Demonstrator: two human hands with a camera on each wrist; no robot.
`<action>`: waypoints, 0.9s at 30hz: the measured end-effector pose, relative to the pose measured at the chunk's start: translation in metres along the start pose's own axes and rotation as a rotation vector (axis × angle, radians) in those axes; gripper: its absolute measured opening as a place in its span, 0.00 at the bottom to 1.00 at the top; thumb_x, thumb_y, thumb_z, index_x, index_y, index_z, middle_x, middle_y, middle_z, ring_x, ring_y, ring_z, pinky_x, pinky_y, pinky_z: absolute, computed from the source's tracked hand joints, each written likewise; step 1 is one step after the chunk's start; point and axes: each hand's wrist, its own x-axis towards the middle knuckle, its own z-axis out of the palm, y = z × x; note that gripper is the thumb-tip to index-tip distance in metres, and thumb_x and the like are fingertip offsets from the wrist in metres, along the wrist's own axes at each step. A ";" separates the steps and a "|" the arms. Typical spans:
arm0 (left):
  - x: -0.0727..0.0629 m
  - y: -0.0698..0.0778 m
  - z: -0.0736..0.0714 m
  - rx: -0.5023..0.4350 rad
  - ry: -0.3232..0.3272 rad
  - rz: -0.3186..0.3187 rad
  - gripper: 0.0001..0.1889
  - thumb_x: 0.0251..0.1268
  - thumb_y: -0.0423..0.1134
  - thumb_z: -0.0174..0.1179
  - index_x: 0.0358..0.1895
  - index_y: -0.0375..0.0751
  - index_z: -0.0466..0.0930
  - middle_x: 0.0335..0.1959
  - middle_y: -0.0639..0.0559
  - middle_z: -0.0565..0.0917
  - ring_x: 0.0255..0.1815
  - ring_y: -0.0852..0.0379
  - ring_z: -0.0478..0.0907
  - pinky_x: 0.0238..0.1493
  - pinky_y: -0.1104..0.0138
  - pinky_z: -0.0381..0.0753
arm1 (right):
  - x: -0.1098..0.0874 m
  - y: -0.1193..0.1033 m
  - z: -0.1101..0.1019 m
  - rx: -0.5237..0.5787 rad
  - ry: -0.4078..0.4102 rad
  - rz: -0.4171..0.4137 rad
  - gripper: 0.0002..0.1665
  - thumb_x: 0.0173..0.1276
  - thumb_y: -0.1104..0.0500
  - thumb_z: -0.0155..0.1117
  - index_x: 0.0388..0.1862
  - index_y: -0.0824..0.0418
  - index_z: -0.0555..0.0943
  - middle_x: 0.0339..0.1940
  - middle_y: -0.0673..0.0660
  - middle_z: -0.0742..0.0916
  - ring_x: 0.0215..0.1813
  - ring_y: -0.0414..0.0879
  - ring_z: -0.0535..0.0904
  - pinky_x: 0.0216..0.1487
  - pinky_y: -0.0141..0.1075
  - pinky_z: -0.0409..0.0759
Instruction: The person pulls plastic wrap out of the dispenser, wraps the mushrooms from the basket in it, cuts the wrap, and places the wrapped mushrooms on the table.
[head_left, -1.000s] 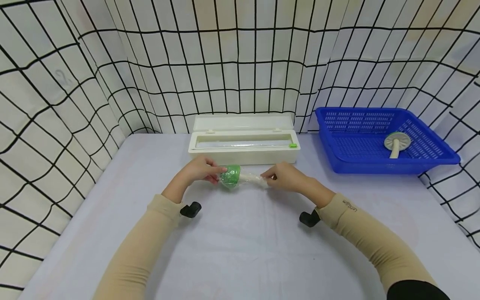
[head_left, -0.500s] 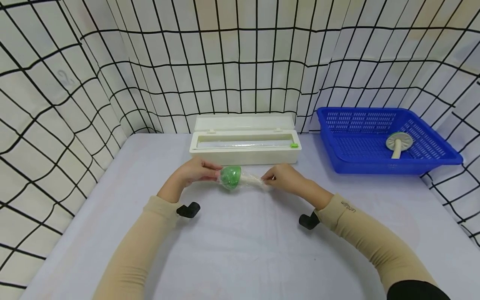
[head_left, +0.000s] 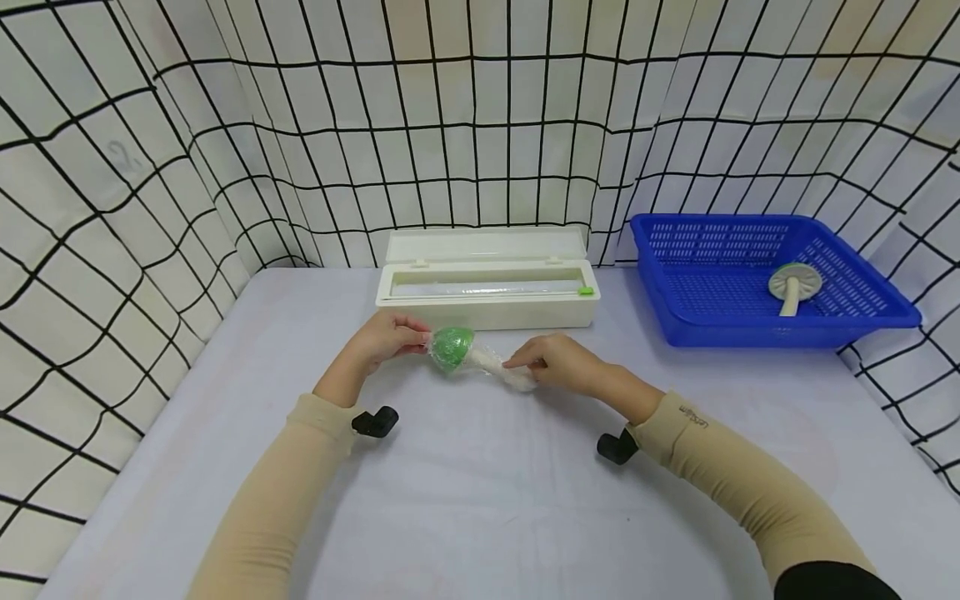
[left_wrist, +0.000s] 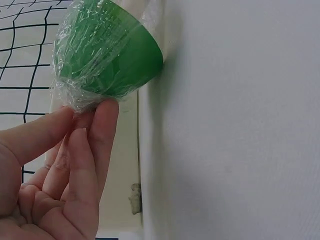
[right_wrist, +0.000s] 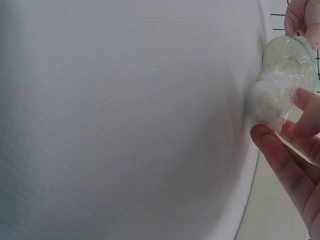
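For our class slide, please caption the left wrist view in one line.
The left hand pinches gathered clear film wrapped over a green cap.

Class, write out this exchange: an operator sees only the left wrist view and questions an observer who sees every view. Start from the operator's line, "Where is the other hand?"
Observer: The right hand is touching the stem of the wrapped mushroom.
Operator: Is anything standing off to the person's right?
Observer: A blue basket, to the right of the white box.
Operator: Does it hold anything?
Observer: Yes, a second mushroom.
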 end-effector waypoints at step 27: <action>-0.004 0.004 0.002 0.051 -0.031 0.009 0.18 0.66 0.31 0.69 0.54 0.27 0.78 0.43 0.45 0.88 0.40 0.56 0.86 0.58 0.56 0.81 | -0.004 0.002 0.006 -0.174 0.063 -0.118 0.14 0.62 0.74 0.71 0.45 0.63 0.91 0.43 0.60 0.91 0.50 0.54 0.87 0.54 0.42 0.84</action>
